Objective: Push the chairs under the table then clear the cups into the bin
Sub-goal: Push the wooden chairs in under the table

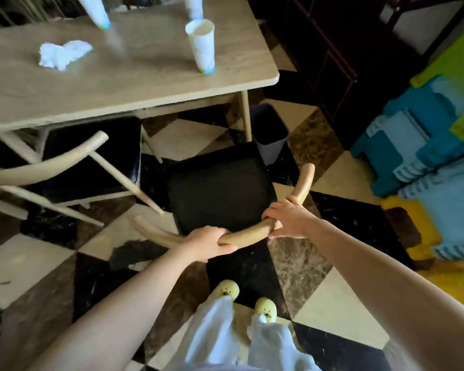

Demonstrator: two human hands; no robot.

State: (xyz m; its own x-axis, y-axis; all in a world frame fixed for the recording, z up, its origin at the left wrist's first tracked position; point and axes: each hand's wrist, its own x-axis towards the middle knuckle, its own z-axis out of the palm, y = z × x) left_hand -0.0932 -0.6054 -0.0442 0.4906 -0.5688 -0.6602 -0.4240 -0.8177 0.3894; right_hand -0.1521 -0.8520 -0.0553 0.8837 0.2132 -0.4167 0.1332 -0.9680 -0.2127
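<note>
The chair (220, 188) with the black seat stands just ahead of both hands, its curved wooden backrest (248, 235) running between them. The left hand (209, 242) grips the backrest with the fingers wrapped over the top and the thumb beneath; the right hand (287, 220) grips it a little farther along, where the rail bends up toward its free end. The seat's far edge lies near the corner of the table (118, 84) but is not under it. Left of the left hand and farther away, a second chair (91, 162) of the same kind sits tilted with its black seat partly beneath the table's edge. Beyond the hands, on the table, the nearest cup (202, 46) stands upright near the corner, a second cup (194, 5) just behind it and a third cup (94, 9) well off to the left, both cut by the top edge. A crumpled white tissue (62, 53) lies between them, left of the nearest cup. The grey bin (271, 135) stands on the chequered floor (332, 303) ahead of the right hand, beside the table's leg. Far right of the right hand are blue and green foam blocks (426, 135). Below the hands, two yellow slippers (227, 289) show.
</note>
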